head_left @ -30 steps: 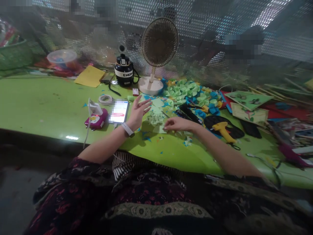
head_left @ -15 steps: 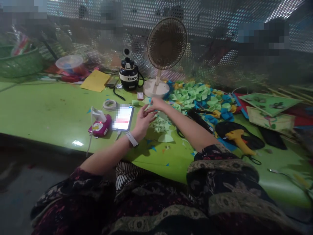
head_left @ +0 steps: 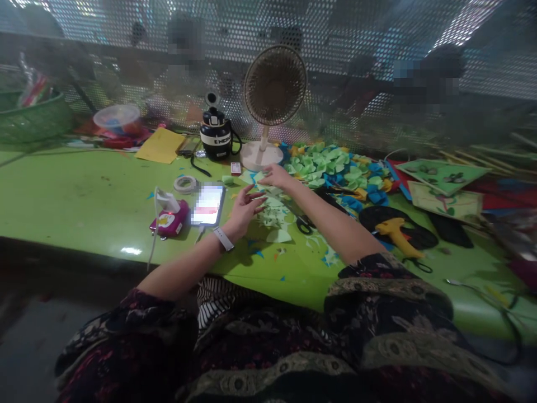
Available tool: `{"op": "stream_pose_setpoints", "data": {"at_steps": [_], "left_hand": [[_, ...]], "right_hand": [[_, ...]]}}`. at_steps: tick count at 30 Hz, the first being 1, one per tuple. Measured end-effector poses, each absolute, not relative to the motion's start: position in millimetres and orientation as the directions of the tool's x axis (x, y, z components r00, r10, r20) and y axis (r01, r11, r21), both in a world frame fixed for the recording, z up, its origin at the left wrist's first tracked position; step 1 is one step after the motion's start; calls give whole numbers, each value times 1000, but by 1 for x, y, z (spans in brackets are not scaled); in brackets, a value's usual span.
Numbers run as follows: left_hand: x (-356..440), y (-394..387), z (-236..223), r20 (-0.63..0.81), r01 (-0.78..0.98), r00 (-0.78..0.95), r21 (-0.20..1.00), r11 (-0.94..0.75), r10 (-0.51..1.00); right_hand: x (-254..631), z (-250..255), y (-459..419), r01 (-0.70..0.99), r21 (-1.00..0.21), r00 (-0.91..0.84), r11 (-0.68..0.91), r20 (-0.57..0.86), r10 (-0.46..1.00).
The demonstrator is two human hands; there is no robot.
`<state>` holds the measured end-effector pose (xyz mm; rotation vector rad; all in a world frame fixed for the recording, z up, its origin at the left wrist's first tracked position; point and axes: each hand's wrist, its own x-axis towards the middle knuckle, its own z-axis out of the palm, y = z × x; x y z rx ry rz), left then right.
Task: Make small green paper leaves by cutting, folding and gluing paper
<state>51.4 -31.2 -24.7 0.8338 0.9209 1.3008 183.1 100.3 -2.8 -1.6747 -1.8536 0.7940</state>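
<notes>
My left hand [head_left: 244, 211], with a pale band at the wrist, hovers over the green table between the phone [head_left: 207, 205] and a heap of pale green paper cut-outs [head_left: 274, 211]. Its fingers are apart and I see nothing held. Farther forward, my right hand [head_left: 277, 177] reaches in front of the fan base, fingers stretched out and angled down beside small pale green and blue paper pieces [head_left: 251, 178]. Whether its fingertips touch them I cannot make out. Dark-handled scissors [head_left: 305, 225] lie partly under my right forearm.
A fan [head_left: 274, 85] and a black bottle [head_left: 216, 137] stand at the back. Folded green, blue and yellow paper [head_left: 323, 165] is piled behind my right arm. A yellow glue gun [head_left: 398, 235] lies right; a tape roll [head_left: 185, 184] and magenta charging block [head_left: 170, 219] lie left.
The view has shifted, so the table things sit farther left. My right hand has moved a little right, away from my left fingertips. More of the scissors shows.
</notes>
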Motion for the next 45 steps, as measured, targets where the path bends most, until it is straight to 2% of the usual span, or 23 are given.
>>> {"op": "stream_pose_setpoints", "data": {"at_steps": [3, 7, 13, 17, 22, 28, 34, 39, 41, 45], "left_hand": [[52, -28, -26, -89, -407, 17, 909, 88, 996], [52, -21, -28, -113, -453, -14, 886, 94, 993], [45, -11, -35, -73, -390, -94, 920, 31, 993], [43, -4, -41, 31, -325, -155, 942, -81, 987], [42, 1, -46, 87, -279, -196, 950, -141, 977], [44, -3, -45, 52, -293, -147, 951, -94, 988], [43, -8, -38, -1, -257, -139, 966, -35, 990], [40, -5, -40, -15, -171, -125, 985, -7, 992], [39, -3, -41, 49, -114, -134, 991, -64, 990], [42, -7, -37, 268, -74, -180, 956, -285, 946]], "right_hand": [[199, 6, 83, 446, -894, -122, -53, -119, 985], [203, 7, 54, 294, -953, -196, -75, -137, 971], [188, -4, 37, 313, -948, -298, 46, -52, 953], [192, -8, 36, 350, -927, -334, 138, 15, 942], [210, -11, 19, 399, -917, -307, 19, -114, 945], [214, -8, 10, 330, -944, -186, -6, -71, 980], [211, -7, 5, 369, -928, -237, 57, -34, 971], [230, 1, -6, 299, -951, -73, -78, -104, 992], [238, 4, -13, 251, -958, -30, -141, -153, 988], [246, 4, -30, 147, -972, -46, -183, -191, 980]]}}
